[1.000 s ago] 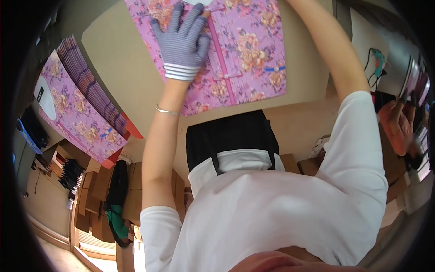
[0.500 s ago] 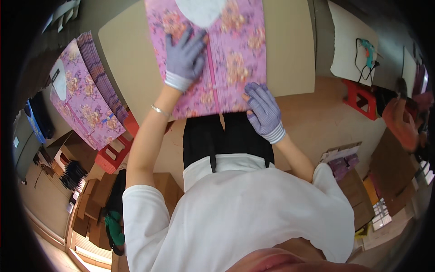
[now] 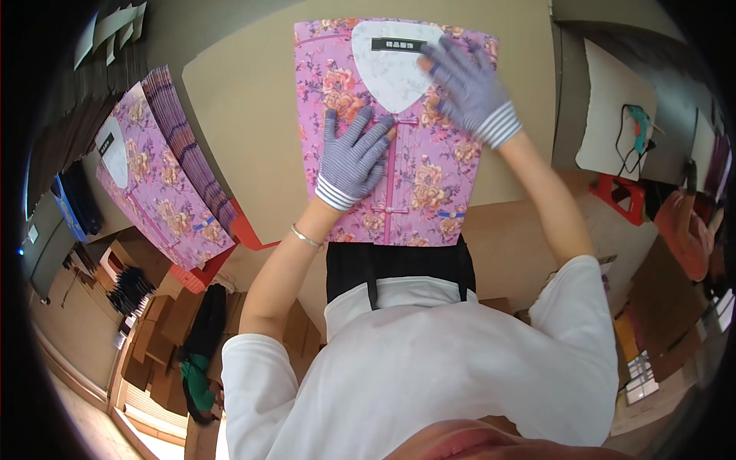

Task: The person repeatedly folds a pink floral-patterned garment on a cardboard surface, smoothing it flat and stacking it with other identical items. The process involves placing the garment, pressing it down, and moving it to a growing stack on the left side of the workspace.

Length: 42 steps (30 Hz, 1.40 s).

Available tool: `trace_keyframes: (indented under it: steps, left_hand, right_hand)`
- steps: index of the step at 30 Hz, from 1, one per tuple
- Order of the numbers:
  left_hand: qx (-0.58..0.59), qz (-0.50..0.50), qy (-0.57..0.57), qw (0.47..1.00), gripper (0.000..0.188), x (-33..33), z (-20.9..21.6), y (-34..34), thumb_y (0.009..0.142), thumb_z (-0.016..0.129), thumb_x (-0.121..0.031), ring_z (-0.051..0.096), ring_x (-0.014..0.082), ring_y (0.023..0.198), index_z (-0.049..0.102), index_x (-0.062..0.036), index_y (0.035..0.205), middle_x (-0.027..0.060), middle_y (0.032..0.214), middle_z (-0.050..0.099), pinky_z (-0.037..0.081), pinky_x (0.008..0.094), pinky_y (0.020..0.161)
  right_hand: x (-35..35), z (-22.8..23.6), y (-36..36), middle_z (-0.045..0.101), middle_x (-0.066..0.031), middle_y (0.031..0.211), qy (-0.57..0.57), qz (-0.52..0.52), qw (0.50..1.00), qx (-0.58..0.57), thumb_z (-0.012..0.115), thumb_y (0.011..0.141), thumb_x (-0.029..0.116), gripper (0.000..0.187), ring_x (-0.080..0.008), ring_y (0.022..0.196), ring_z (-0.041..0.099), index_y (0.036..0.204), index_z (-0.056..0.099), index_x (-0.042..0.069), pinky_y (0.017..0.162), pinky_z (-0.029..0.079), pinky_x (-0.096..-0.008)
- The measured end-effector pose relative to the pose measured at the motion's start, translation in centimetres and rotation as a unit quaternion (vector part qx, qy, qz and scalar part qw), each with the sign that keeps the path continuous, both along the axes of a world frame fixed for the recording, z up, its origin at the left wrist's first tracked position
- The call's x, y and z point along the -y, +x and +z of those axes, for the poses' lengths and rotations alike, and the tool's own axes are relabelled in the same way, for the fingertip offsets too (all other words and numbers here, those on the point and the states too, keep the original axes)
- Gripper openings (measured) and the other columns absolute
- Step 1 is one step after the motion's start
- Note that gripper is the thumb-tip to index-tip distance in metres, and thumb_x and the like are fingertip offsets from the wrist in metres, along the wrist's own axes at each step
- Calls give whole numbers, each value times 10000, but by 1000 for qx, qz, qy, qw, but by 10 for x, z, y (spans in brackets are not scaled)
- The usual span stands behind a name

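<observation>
A pink floral garment (image 3: 429,184), folded into a flat rectangle, lies in front of me with a white marbled insert (image 3: 395,73) at its neck and a dark label on that. My left hand (image 3: 354,159), in a striped grey-purple glove, rests flat on the garment's left half with fingers spread. In a matching glove, my right hand (image 3: 469,88) is over the upper right part, its fingers stretched toward the insert's edge and slightly blurred; whether it presses on the cloth I cannot tell.
Beneath the garment lies a large tan board (image 3: 238,115). To the left, a stack of similar folded garments (image 3: 165,184) rests above a red stool (image 3: 195,274). At the right, a teal corded tool (image 3: 638,129) lies on a white sheet (image 3: 602,115). Other people are partly visible at both sides.
My right hand has gone from the garment's lower right edge up to the neck area. The view has shifted, and the whole neck insert with its label now shows. My left hand stays on the garment.
</observation>
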<state>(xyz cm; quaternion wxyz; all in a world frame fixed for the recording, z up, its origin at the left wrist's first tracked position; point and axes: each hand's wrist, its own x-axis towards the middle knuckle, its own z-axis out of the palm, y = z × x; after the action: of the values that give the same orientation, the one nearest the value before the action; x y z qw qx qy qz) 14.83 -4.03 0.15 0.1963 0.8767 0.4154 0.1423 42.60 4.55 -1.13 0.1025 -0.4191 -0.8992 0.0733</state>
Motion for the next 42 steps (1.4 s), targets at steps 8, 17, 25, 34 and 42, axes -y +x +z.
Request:
trace_keyframes:
  steps: [8, 17, 25, 34, 42]
  left_hand:
    - [20, 1, -34, 999, 472, -2, 1, 0, 784, 612, -137, 470, 324, 1346, 642, -133, 1254, 35, 1394, 568, 123, 703, 1135]
    - [54, 55, 4, 997, 556, -12, 4, 7, 734, 642, -114, 476, 390, 1319, 581, -48, 1283, 164, 1388, 543, 234, 626, 1129]
    - [364, 514, -136, 765, 492, 82, 2, -33, 869, 604, -28, 561, 288, 1232, 494, 73, 1338, 222, 1304, 581, 429, 409, 1058]
    - [260, 643, -173, 699, 507, 141, 91, -138, 881, 668, -36, 548, 231, 1245, 507, 68, 1350, 170, 1340, 582, 432, 340, 1055]
    - [97, 678, -6, 729, 526, 104, 94, -471, 868, 605, 23, 572, 217, 1217, 489, 55, 1380, 181, 1334, 591, 423, 290, 1037]
  right_hand:
    - [-125, -6, 25, 548, -194, 1362, 115, -53, 992, -15, 527, 904, 304, 553, -330, 1301, 489, 1371, 493, 9, 1154, 256, -543]
    - [-154, -22, 56, 613, -161, 1277, 201, -202, 952, -111, 551, 886, 238, 435, -311, 1250, 525, 1282, 584, 61, 1089, 325, -558]
    - [141, 20, 52, 678, -48, 873, -208, -498, 786, -301, 495, 1017, 182, 260, -108, 810, 634, 1025, 653, -25, 725, 511, -263]
    - [173, 51, -102, 434, -234, 1467, -331, -237, 800, -442, 466, 1019, 236, 571, -306, 1362, 424, 1457, 326, -104, 1122, 332, -380]
    - [120, 122, -282, 628, -166, 1254, -499, 6, 720, -482, 554, 946, 95, 489, -243, 1142, 629, 1409, 438, -10, 991, 478, -355]
